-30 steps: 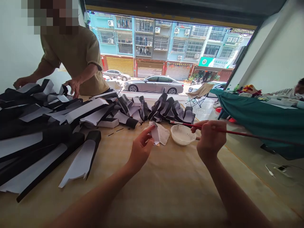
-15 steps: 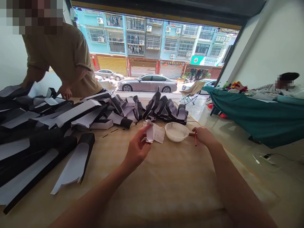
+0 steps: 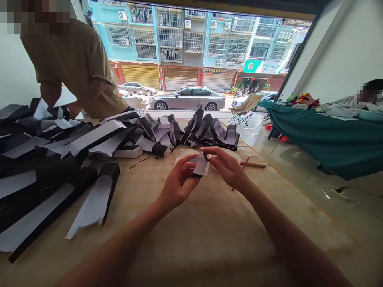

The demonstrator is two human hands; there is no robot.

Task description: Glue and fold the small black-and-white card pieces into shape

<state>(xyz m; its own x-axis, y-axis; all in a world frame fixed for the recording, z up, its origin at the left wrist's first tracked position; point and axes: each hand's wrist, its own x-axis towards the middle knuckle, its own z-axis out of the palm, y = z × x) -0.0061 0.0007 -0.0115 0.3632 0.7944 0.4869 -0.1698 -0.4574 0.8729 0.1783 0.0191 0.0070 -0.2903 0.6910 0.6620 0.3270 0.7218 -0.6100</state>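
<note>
My left hand (image 3: 179,181) is closed around a small black-and-white piece (image 3: 200,165), its pale face turned up between thumb and fingers. From the right, the fingertips of my right hand (image 3: 226,165) pinch the piece's dark upper edge. A red pencil-like stick (image 3: 247,161) passes behind my right hand; whether that hand holds it or it lies on the table, I cannot tell. Behind the fingers is the white bowl (image 3: 235,154), mostly hidden. A wooden handle (image 3: 254,164) lies right of the bowl. Crumpled off-white paper (image 3: 186,152) shows behind the piece.
Black pieces with white faces pile up on the left (image 3: 86,139) and along the back (image 3: 209,129) of the cloth-covered table (image 3: 191,239). One long piece (image 3: 94,199) lies near my left forearm. A person (image 3: 74,67) stands behind the pile. Another sits by a green-draped table (image 3: 314,139).
My right hand has left the wooden handle beside the bowl and moved left to the small piece. The piece has tilted in my left hand, and its black edges now show.
</note>
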